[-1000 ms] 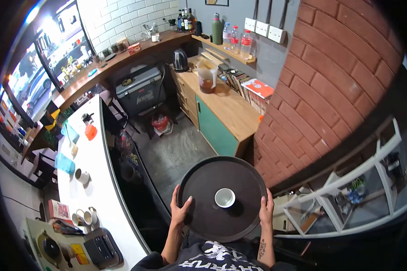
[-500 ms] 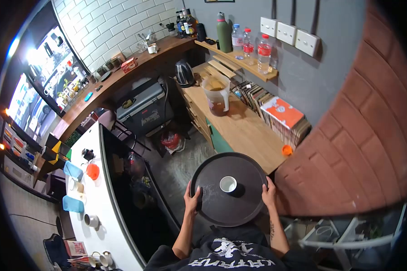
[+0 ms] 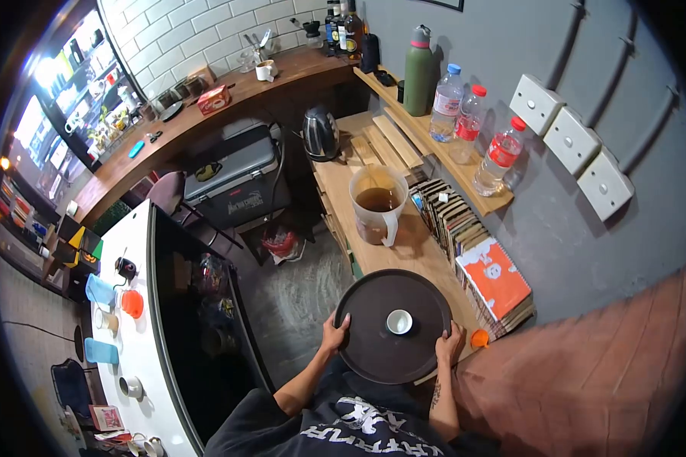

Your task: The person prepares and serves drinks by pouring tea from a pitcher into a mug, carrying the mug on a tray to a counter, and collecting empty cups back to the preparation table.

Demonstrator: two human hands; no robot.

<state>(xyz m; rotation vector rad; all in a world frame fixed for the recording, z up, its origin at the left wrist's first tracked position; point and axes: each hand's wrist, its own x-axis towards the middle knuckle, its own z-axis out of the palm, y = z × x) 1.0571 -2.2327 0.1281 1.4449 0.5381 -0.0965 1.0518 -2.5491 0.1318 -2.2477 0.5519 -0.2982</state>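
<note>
A round dark tray (image 3: pixel 373 354) is held level between my two hands, its far edge over the near end of the wooden cabinet. My left hand (image 3: pixel 334 333) grips its left rim, thumb on top. On the right rim my right hand (image 3: pixel 449 343) is closed in the same way. A small white cup (image 3: pixel 399 322) stands upright near the tray's middle, touched by neither hand. Just beyond the tray, a clear plastic pitcher (image 3: pixel 378 206) with brown liquid stands on the wooden cabinet top (image 3: pixel 415 263).
A black kettle (image 3: pixel 321 134), a row of books (image 3: pixel 450 217) and an orange cup (image 3: pixel 479 338) are on the cabinet. Bottles (image 3: pixel 500 158) line the wall shelf. At left, a white counter (image 3: pixel 141 343) holds mugs and blue containers. A brick wall (image 3: pixel 579 365) is at right.
The view has moved nearer to the cabinet and its pitcher. The tray, held by both hands throughout, has come from over the floor to the cabinet's edge, the cup still on it.
</note>
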